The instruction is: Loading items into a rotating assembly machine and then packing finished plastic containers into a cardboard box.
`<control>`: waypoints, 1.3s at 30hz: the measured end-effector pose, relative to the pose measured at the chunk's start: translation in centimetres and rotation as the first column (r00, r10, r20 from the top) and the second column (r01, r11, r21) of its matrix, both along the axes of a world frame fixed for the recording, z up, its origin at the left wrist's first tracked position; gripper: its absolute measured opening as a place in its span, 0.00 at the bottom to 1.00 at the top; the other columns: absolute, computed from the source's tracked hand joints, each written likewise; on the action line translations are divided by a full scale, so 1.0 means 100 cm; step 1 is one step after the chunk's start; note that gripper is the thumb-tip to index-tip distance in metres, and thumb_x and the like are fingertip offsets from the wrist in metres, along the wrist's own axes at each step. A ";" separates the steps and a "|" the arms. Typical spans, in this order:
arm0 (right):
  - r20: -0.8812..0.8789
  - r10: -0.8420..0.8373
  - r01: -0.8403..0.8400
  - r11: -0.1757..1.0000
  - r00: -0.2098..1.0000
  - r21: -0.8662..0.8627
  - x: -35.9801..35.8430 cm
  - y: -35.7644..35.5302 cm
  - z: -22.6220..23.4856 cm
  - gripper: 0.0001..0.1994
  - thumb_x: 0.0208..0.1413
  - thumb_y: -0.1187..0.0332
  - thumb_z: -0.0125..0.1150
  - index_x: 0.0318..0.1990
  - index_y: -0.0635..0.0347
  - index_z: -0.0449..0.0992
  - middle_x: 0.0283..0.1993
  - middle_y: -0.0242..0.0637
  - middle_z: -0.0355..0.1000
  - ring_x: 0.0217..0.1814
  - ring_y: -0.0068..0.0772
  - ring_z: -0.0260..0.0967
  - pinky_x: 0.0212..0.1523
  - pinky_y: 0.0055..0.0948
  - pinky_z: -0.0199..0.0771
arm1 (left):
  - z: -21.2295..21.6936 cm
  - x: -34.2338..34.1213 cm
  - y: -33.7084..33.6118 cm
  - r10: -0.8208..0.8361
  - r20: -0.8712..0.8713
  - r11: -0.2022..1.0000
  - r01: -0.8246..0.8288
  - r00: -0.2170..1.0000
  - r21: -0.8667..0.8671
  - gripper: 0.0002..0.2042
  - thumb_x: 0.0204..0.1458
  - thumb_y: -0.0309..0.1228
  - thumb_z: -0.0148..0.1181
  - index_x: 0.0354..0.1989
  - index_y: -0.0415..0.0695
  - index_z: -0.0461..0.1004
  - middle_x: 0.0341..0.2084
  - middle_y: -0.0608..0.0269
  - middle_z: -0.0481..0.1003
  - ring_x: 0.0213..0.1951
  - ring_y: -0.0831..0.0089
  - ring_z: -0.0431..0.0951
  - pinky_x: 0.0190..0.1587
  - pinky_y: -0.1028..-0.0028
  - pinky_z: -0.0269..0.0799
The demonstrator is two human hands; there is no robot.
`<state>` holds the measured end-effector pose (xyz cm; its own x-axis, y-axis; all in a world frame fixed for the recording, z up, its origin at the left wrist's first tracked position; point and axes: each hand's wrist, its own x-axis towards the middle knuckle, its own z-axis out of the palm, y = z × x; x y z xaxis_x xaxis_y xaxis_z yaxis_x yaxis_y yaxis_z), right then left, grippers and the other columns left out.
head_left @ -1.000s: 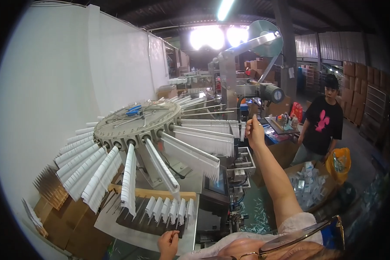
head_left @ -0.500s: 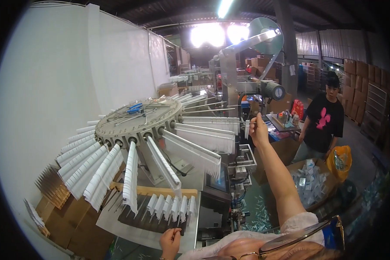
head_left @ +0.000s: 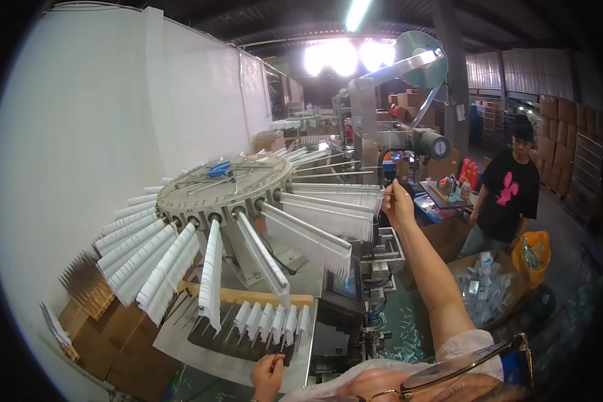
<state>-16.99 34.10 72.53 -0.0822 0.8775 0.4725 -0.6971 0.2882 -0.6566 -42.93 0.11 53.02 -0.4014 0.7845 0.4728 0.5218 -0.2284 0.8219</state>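
Observation:
A round grey metal turntable [head_left: 228, 184] carries long spokes hung with rows of thin white strips [head_left: 331, 218]. At the outer end of one loaded spoke [head_left: 348, 187], my right hand [head_left: 400, 206] is raised with thumb and fingers pinched together; a thin rod seems to be in the pinch, mostly hidden. My left hand [head_left: 268, 376] is closed low at the front edge of a tray [head_left: 171, 345]. Its fingertips pinch the near end of a thin metal rod, one of several lying there with white pieces [head_left: 275, 323] bunched on them.
Below the spokes stand a dark screen [head_left: 344, 281] and machine frames [head_left: 385, 258]. A reel arm [head_left: 398, 70] rises behind. To the right, a person [head_left: 509, 184] stands by a carton of small clear packs [head_left: 486, 285] and a yellow bag [head_left: 531, 251]. Wooden-handled rods [head_left: 90, 285] stand at left.
My right hand has moved left against the spoke's end, and the white piece beside its fingers now meets the spoke. The left hand stays at the tray. The whole view has shifted slightly.

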 end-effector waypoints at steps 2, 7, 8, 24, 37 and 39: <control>0.047 -0.103 0.103 0.995 0.994 0.013 -0.001 0.001 0.002 0.15 0.56 0.58 0.42 0.22 0.56 0.64 0.15 0.27 0.58 0.14 0.18 0.52 0.15 0.15 0.51 | -0.042 -0.019 0.008 -0.078 -0.163 0.995 0.087 0.984 0.052 0.07 0.46 0.27 0.50 0.33 0.41 0.71 0.25 0.55 0.71 0.29 0.59 0.71 0.33 0.69 0.67; 0.056 -0.092 0.092 0.996 0.994 -0.003 0.001 0.004 -0.001 0.15 0.55 0.56 0.44 0.21 0.54 0.64 0.14 0.26 0.58 0.13 0.19 0.52 0.15 0.16 0.50 | -0.049 -0.025 0.013 -0.081 -0.215 0.992 0.099 0.973 0.076 0.08 0.46 0.28 0.50 0.33 0.39 0.71 0.25 0.54 0.72 0.28 0.59 0.71 0.33 0.69 0.68; 0.052 -0.088 0.088 0.996 0.995 0.013 0.002 0.005 -0.002 0.15 0.55 0.56 0.44 0.21 0.54 0.64 0.14 0.26 0.58 0.13 0.19 0.52 0.15 0.16 0.50 | -0.046 -0.026 0.013 -0.122 -0.196 0.991 0.130 0.973 0.028 0.08 0.45 0.28 0.50 0.32 0.39 0.71 0.25 0.54 0.72 0.27 0.59 0.72 0.32 0.68 0.68; -0.012 -0.143 0.142 0.989 0.990 -0.034 0.030 0.001 -0.003 0.17 0.52 0.52 0.48 0.21 0.55 0.65 0.14 0.25 0.58 0.12 0.17 0.52 0.13 0.15 0.50 | -0.070 -0.025 0.022 0.091 -0.281 0.960 -0.009 0.955 0.280 0.07 0.43 0.28 0.53 0.30 0.39 0.72 0.22 0.60 0.72 0.24 0.69 0.71 0.27 0.73 0.68; -0.369 -0.356 0.321 0.934 0.858 -0.156 0.199 -0.017 -0.027 0.17 0.51 0.53 0.50 0.17 0.51 0.64 0.13 0.23 0.56 0.11 0.13 0.48 0.08 0.11 0.44 | -0.088 -0.029 0.026 -0.119 0.177 0.989 0.133 0.977 -0.066 0.11 0.51 0.30 0.42 0.34 0.36 0.70 0.19 0.67 0.68 0.21 0.81 0.66 0.23 0.83 0.61; -0.447 -0.290 0.263 0.957 0.846 -0.123 0.238 -0.033 -0.052 0.17 0.52 0.54 0.49 0.17 0.51 0.63 0.13 0.24 0.56 0.11 0.13 0.47 0.09 0.13 0.44 | -0.082 -0.024 0.020 -0.124 0.124 0.988 0.134 0.985 -0.075 0.12 0.52 0.31 0.41 0.34 0.36 0.70 0.19 0.67 0.67 0.21 0.81 0.65 0.23 0.84 0.61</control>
